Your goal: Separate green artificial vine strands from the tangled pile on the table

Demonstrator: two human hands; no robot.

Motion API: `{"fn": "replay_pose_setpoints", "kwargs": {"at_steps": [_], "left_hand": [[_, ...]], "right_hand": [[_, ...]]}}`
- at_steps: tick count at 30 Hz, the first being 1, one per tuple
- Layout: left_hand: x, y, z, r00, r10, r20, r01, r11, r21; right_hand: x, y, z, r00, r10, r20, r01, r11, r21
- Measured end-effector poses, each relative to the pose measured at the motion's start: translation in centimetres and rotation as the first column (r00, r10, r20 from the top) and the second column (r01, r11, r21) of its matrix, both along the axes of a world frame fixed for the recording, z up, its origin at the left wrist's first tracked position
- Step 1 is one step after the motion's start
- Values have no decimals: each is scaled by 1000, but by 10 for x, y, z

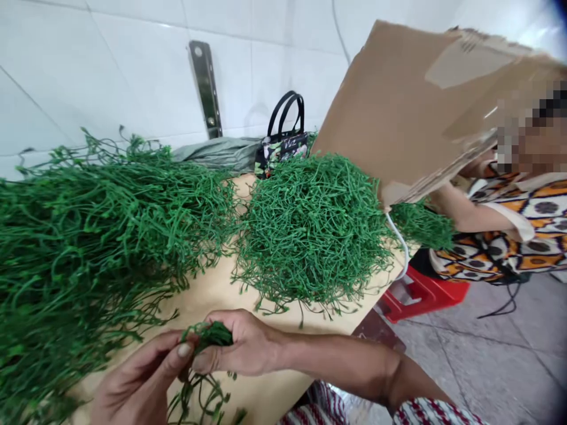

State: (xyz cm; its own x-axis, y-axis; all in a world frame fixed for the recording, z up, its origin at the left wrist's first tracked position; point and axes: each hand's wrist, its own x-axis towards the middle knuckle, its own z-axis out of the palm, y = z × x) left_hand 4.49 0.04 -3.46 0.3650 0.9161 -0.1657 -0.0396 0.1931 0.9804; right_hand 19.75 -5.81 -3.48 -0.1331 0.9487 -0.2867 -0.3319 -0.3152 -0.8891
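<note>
In the head view, my right hand (241, 348) is closed round a small bunch of green artificial plant stems (218, 334). My left hand (144, 375), close beside it, pinches the end of the same bunch between thumb and fingers. Loose stems hang down below both hands over the table (199, 295). A large heap of the same stems (115, 218) spreads along the left side. Beyond my right hand lies a rounder heap of cut-looking stems (314, 227).
A large cardboard sheet (398, 112) leans at the right, partly hiding another person (509, 224) by a small green heap (423, 224). A patterned handbag (281, 150) stands against the tiled wall. A white cord (403, 242) hangs above a red stool (420, 295).
</note>
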Motion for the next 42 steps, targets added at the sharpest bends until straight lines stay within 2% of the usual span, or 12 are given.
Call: {"fn": "replay_pose_setpoints", "kwargs": {"at_steps": [4, 8, 10, 12, 15, 18, 22, 24, 27, 30, 35, 42], "left_hand": [[11, -4, 17, 994, 32, 101, -22, 995, -102], [21, -14, 28, 961, 78, 264, -49, 992, -114], [22, -16, 29, 943, 60, 327, -9, 988, -154], [19, -16, 28, 934, 43, 355, 45, 971, -234], [13, -15, 27, 928, 50, 369, 89, 932, -351], [7, -16, 26, 917, 31, 397, 144, 904, -403], [0, -20, 23, 896, 20, 443, 191, 884, -426], [-3, -22, 22, 881, 44, 471, 189, 881, -435], [-7, -25, 22, 848, 141, 511, 110, 896, -430], [-11, -29, 22, 824, 213, 525, 6, 924, -384], [-15, -36, 19, 850, 272, 450, -103, 925, -365], [-13, -39, 13, 842, 245, 481, -63, 930, -362]], "right_hand": [[1, 4, -2, 996, 90, 11, -91, 994, 68], [-4, 5, 1, 995, 27, -92, -18, 996, 92], [-6, 4, 2, 996, 3, -89, 6, 995, 95], [-7, 3, 2, 1000, 24, 2, -24, 991, 135], [-7, 1, 5, 972, 71, 223, -130, 956, 263], [-8, 1, 9, 920, 90, 381, -251, 883, 398], [-11, 2, 9, 877, 128, 463, -370, 796, 480], [-15, 1, 5, 879, 121, 462, -356, 811, 465], [-22, -3, 0, 872, -7, 490, -225, 882, 413], [-29, -7, -2, 843, -106, 527, -132, 909, 395], [-36, -9, 0, 897, -53, 438, -103, 940, 324], [-40, -9, -7, 966, -23, 259, -35, 975, 220]]}}
